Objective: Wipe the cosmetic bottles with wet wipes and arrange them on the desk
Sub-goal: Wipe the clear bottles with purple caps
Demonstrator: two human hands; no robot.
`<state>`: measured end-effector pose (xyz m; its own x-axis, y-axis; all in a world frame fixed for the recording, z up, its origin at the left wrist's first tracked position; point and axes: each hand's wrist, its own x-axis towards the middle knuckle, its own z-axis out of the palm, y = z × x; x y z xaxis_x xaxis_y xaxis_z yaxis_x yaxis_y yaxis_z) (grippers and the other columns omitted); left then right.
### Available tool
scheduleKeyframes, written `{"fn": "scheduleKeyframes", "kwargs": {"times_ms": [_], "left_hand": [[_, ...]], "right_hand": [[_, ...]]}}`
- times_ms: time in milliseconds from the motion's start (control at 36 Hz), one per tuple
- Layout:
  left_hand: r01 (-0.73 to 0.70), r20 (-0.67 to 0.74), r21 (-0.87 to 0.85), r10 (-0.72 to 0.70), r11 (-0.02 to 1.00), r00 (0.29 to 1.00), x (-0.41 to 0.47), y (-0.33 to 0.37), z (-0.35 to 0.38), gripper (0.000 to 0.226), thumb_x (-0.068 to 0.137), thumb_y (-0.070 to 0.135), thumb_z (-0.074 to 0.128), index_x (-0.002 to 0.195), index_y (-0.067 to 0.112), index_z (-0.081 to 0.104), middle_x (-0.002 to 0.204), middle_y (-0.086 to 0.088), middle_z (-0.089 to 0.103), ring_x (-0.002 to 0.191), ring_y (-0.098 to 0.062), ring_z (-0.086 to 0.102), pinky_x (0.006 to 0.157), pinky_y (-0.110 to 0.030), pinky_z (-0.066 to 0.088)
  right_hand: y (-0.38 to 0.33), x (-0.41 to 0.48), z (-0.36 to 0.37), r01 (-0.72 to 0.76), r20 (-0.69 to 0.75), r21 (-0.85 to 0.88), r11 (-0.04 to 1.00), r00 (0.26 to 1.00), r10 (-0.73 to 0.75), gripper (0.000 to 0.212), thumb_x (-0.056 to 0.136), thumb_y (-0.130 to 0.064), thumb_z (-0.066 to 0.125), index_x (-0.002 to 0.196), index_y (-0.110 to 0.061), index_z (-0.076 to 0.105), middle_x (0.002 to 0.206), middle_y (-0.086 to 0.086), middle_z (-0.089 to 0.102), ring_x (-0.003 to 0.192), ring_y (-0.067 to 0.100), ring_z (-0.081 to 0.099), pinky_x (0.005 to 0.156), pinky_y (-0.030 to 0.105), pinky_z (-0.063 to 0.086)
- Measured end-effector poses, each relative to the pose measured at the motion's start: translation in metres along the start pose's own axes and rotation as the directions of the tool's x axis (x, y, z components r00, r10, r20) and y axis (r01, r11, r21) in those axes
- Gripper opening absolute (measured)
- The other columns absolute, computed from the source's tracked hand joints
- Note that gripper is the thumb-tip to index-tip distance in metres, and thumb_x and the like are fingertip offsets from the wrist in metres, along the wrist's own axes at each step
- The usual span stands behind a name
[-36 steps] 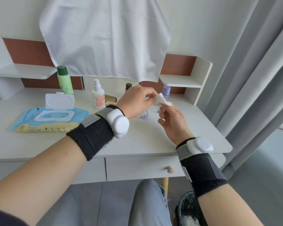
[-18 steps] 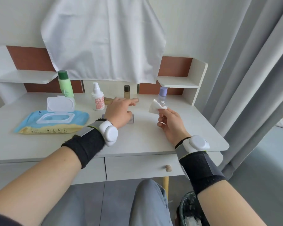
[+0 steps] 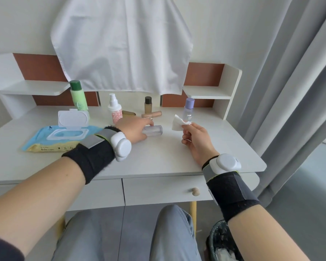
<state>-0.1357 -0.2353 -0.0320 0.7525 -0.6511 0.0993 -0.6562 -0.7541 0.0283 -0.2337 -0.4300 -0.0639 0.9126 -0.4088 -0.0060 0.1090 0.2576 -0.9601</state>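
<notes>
My left hand [image 3: 134,129] grips a small clear bottle [image 3: 154,130] that lies on its side on the white desk [image 3: 158,157]. My right hand [image 3: 195,140] pinches a folded white wet wipe [image 3: 178,123] above the desk, to the right of that bottle. Along the back stand a green bottle [image 3: 78,98], a white spray bottle [image 3: 114,108], a beige bottle with a black cap [image 3: 148,105] and a clear bottle with a purple cap [image 3: 188,110]. A beige tube [image 3: 151,114] lies flat behind my left hand.
A blue wet-wipe pack [image 3: 62,137] with its lid open lies at the left. A gold object [image 3: 128,113] lies by the spray bottle. Side shelves [image 3: 209,94] flank the desk, a white cloth [image 3: 124,44] hangs behind, a curtain [image 3: 294,91] stands right, and a bin [image 3: 222,242] sits below.
My left hand left the purple-capped bottle standing at the back, moved left and down, and took hold of the small clear bottle lying on the desk. My right hand kept the wipe.
</notes>
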Motion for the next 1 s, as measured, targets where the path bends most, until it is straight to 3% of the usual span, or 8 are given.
{"fn": "scheduleKeyframes", "kwargs": {"times_ms": [83, 167, 278, 500, 667, 833, 917, 1000], "left_hand": [[-0.080, -0.014, 0.159, 0.083, 0.984, 0.996, 0.007, 0.015, -0.017, 0.039, 0.083, 0.013, 0.053, 0.119, 0.028, 0.052, 0.123, 0.004, 0.061, 0.097, -0.025, 0.060, 0.069, -0.031, 0.037], [-0.090, 0.029, 0.360, 0.085, 0.929, 0.996, 0.016, 0.036, -0.037, 0.031, 0.086, 0.021, 0.049, 0.116, 0.026, 0.054, 0.106, -0.005, 0.064, 0.089, -0.027, 0.054, 0.074, -0.033, 0.030], [-0.131, 0.062, 0.640, 0.119, 0.757, 0.991, 0.030, 0.060, -0.048, 0.022, 0.087, 0.017, 0.053, 0.105, 0.026, 0.062, 0.105, 0.001, 0.064, 0.103, -0.025, 0.050, 0.088, -0.036, 0.030], [-0.246, 0.077, 0.747, 0.287, 0.617, 0.955, 0.039, 0.068, -0.039, 0.031, 0.090, 0.009, 0.049, 0.111, 0.028, 0.063, 0.109, 0.001, 0.059, 0.112, -0.026, 0.043, 0.089, -0.037, 0.033], [-0.317, 0.096, 0.694, 0.353, 0.646, 0.931, 0.039, 0.063, -0.038, 0.027, 0.084, 0.023, 0.060, 0.110, 0.027, 0.063, 0.108, 0.000, 0.055, 0.113, -0.027, 0.042, 0.089, -0.037, 0.034], [-0.310, -0.032, 0.601, 0.410, 0.737, 0.912, 0.039, 0.067, -0.038, 0.044, 0.074, 0.017, 0.064, 0.116, 0.026, 0.063, 0.129, -0.003, 0.050, 0.132, -0.029, 0.030, 0.112, -0.043, 0.017], [-0.340, -0.106, 0.392, 0.409, 0.855, 0.907, 0.036, 0.095, -0.033, 0.040, 0.082, 0.024, 0.060, 0.122, 0.022, 0.057, 0.126, -0.004, 0.053, 0.125, -0.027, 0.039, 0.103, -0.039, 0.030], [-0.318, -0.210, -0.036, 0.304, 0.947, 0.929, 0.033, 0.122, -0.023, 0.042, 0.085, 0.030, 0.062, 0.125, 0.020, 0.055, 0.120, -0.003, 0.059, 0.115, -0.025, 0.049, 0.093, -0.037, 0.041]], "right_hand": [[0.000, 0.000, 0.000, -0.001, -0.007, 0.009, 1.000, 1.000, 0.001, 0.014, 0.093, -0.001, 0.053, 0.082, -0.010, 0.057, 0.066, 0.001, 0.037, 0.056, 0.012, 0.033, 0.052, 0.024, 0.030], [0.001, 0.000, 0.000, 0.001, -0.020, 0.007, 1.000, 1.000, -0.001, 0.015, 0.093, -0.002, 0.053, 0.081, -0.010, 0.057, 0.065, 0.001, 0.037, 0.054, 0.012, 0.033, 0.051, 0.023, 0.031], [0.000, -0.001, 0.000, 0.008, -0.035, 0.011, 1.000, 0.999, -0.007, 0.017, 0.093, -0.002, 0.052, 0.079, -0.010, 0.057, 0.063, 0.000, 0.038, 0.054, 0.012, 0.034, 0.051, 0.024, 0.032], [0.001, -0.005, -0.008, 0.066, -0.089, 0.007, 0.998, 0.994, -0.065, 0.017, 0.091, -0.002, 0.055, 0.079, -0.011, 0.063, 0.062, -0.001, 0.037, 0.055, 0.012, 0.034, 0.051, 0.023, 0.032], [0.001, -0.007, -0.010, 0.080, -0.087, -0.014, 0.997, 0.993, -0.081, 0.017, 0.092, -0.002, 0.055, 0.081, -0.010, 0.065, 0.062, -0.003, 0.040, 0.056, 0.011, 0.036, 0.050, 0.021, 0.036], [-0.009, -0.015, -0.021, 0.100, -0.143, -0.035, 0.994, 0.984, -0.104, 0.018, 0.091, -0.002, 0.054, 0.078, -0.011, 0.062, 0.063, -0.002, 0.042, 0.054, 0.012, 0.037, 0.049, 0.021, 0.034], [-0.015, -0.022, -0.038, 0.150, -0.273, -0.039, 0.988, 0.949, -0.155, 0.023, 0.090, -0.004, 0.052, 0.069, -0.014, 0.053, 0.060, -0.002, 0.038, 0.051, 0.012, 0.033, 0.047, 0.022, 0.029], [-0.021, -0.029, -0.053, 0.204, -0.353, -0.071, 0.976, 0.910, -0.216, 0.027, 0.091, -0.008, 0.051, 0.065, -0.015, 0.047, 0.057, -0.002, 0.034, 0.048, 0.011, 0.030, 0.048, 0.024, 0.026]]}}
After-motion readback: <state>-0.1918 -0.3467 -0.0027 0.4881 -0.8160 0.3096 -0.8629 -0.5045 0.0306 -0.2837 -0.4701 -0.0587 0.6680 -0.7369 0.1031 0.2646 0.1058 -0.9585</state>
